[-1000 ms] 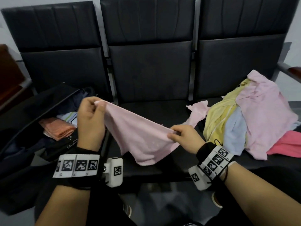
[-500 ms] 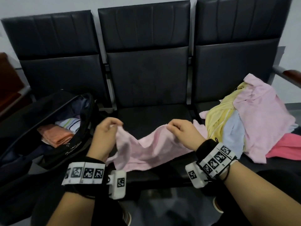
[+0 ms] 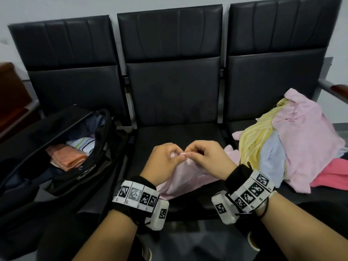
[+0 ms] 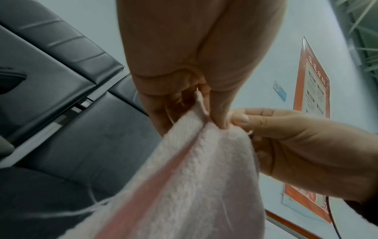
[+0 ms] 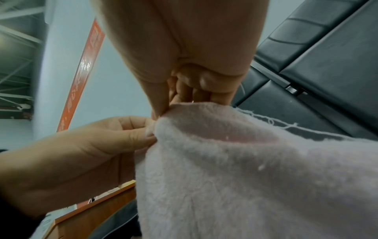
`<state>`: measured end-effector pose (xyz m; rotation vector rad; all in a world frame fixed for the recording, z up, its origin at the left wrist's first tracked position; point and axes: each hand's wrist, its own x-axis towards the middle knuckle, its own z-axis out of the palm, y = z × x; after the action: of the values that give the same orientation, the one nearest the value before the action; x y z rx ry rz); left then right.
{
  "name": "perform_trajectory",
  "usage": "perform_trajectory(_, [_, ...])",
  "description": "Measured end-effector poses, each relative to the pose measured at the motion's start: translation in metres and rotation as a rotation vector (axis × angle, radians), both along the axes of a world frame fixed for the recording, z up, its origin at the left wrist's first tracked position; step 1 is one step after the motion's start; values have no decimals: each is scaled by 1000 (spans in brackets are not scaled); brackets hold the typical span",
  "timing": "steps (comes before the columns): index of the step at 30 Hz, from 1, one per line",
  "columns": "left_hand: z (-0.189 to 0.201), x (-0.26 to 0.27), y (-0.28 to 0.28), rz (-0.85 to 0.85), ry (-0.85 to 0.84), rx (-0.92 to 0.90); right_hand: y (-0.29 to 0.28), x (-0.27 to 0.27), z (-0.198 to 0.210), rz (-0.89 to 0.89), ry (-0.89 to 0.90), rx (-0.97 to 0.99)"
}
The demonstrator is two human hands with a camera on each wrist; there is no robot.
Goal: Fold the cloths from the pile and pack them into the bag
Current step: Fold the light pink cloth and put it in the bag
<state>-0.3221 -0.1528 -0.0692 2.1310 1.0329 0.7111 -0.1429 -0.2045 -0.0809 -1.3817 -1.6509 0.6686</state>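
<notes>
Three black padded seats (image 3: pixel 173 87) in a row against a pale wall. On the left seat, a black bag (image 3: pixel 56 166), unzipped and gaping, white script lettering along its near edge; inside, a folded orange cloth (image 3: pixel 66 159) and a folded white striped cloth (image 3: pixel 82 143) just behind it. On the right seat, the pile (image 3: pixel 293 140), loose and crumpled: a large pale pink piece draped over the top, yellow and light blue pieces beneath on the near-left side, a deeper pink piece at the lower right edge.

Over the front of the middle seat, held up between both hands, a pale pink cloth (image 3: pixel 184 179): fluffy, towel-like nap, soft and thin, a frayed edge with loose white threads in the right wrist view. Two upper corners brought together at the top, the rest hanging down in a doubled fold toward the seat front, a deeper pink crease running down the middle in the left wrist view.

Left hand (image 3: pixel 164 161): fingers curled, thumb and forefinger pinching one top corner of the pink cloth. Right hand (image 3: pixel 209 159): fingers curled likewise, thumb and fingertips pinching the other corner. Both hands touching at the fingertips, knuckles up. On each wrist, a black band with white coded tags.
</notes>
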Motion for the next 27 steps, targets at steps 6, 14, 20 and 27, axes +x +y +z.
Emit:
perform_trajectory(6, [-1,-12,12,209,-179,86,1,22,-17,16,-159,-99])
perform_trajectory(14, [18,-51,48,635,-398,152,-1,60,-33,-72,-352,-219])
perform_trajectory(20, [29,-72,61,780,-463,226,-3,74,-44,-91,-487,-322])
perform_trajectory(27, [39,-70,64,815,-519,216,-8,65,-18,-139,-28,-117])
